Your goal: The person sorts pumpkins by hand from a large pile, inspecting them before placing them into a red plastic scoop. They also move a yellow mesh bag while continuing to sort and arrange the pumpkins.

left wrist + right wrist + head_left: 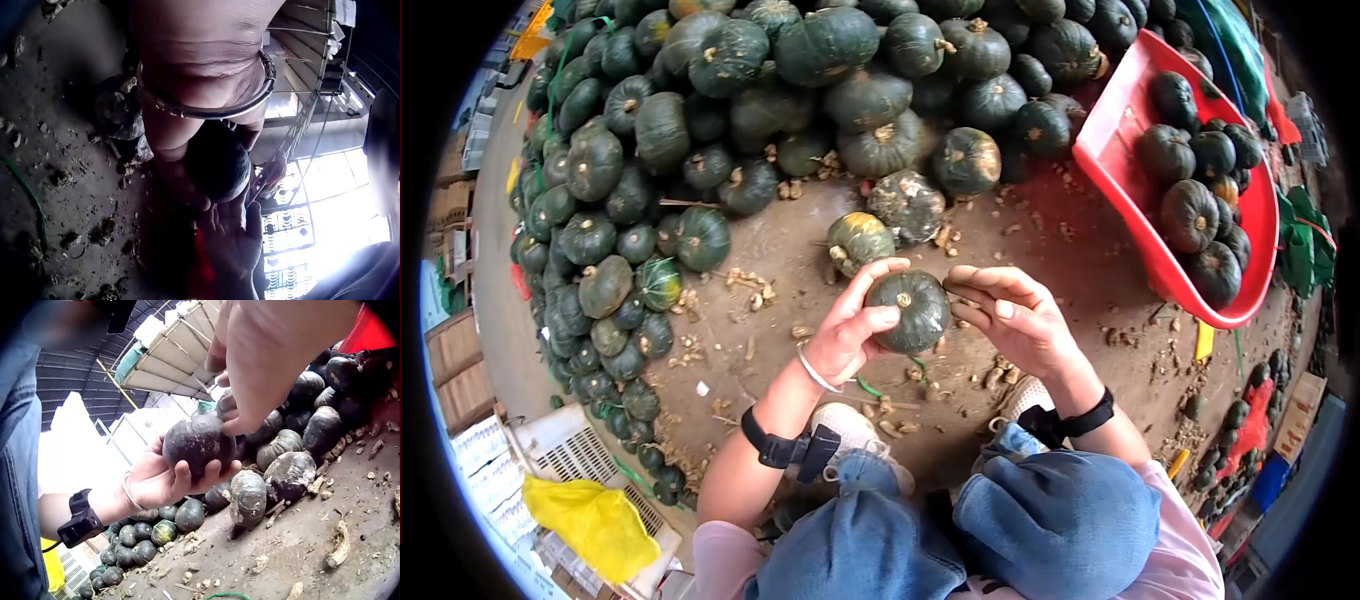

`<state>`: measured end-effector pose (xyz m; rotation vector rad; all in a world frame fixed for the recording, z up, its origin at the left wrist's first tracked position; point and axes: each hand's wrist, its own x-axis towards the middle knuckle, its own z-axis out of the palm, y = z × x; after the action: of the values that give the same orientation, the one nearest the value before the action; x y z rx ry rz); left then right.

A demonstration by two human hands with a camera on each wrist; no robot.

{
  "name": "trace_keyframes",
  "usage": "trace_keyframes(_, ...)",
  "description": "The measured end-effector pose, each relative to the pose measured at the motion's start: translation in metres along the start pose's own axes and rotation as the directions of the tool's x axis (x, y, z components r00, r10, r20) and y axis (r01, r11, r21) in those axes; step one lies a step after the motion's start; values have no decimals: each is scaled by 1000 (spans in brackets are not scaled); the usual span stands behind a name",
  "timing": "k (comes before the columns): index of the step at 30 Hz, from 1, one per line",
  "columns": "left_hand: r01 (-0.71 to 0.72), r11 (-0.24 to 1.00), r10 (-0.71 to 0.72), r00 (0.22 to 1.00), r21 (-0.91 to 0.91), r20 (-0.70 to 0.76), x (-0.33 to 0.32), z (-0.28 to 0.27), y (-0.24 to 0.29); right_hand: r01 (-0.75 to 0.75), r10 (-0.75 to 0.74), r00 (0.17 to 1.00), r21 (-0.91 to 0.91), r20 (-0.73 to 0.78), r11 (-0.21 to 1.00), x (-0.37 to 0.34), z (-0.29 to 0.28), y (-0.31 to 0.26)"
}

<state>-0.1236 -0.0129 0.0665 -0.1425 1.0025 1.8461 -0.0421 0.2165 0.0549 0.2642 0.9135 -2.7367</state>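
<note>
My left hand [847, 335] grips a small dark green pumpkin [913, 318], its thumb curled over the near side. The stem end of that pumpkin faces up in the head view. From the right wrist view, the left fingers [181, 478] curl under the pumpkin from below. My right hand [1030, 315] is at the pumpkin's other side, fingers fairly straight, fingertips right at its skin. Just beyond the hands, a yellow-patched pumpkin [860, 243] and a pale, scabby one [907, 208] sit on the floor.
A large heap of dark green pumpkins [665, 135] curves around the front and left. At the right stands a red scoop-shaped container [1135, 200] with several pumpkins inside. Broken stems [755, 290] litter the dirty floor [785, 240]. A white crate [585, 445] with yellow cloth [590, 525] is at lower left.
</note>
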Motion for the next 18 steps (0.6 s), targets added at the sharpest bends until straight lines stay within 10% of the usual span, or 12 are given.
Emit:
trace_keyframes(5,-73,984,76,997,160,-11,-13,-15,-2,-154,150,988,-274,-35,949,7,-5,2)
trace_keyframes(8,-55,946,95,989,321,-111,-33,-44,-2,-259,212,965,-698,-155,668,16,-26,5)
trace_keyframes(12,-18,573,386,888,819,-250,-89,-116,-27,-133,-6,989,-920,-146,369,45,-60,14)
trace_keyframes(18,667,95,157,723,739,-673,-192,-186,-92,298,-102,917,-831,387,-469,108,-34,13)
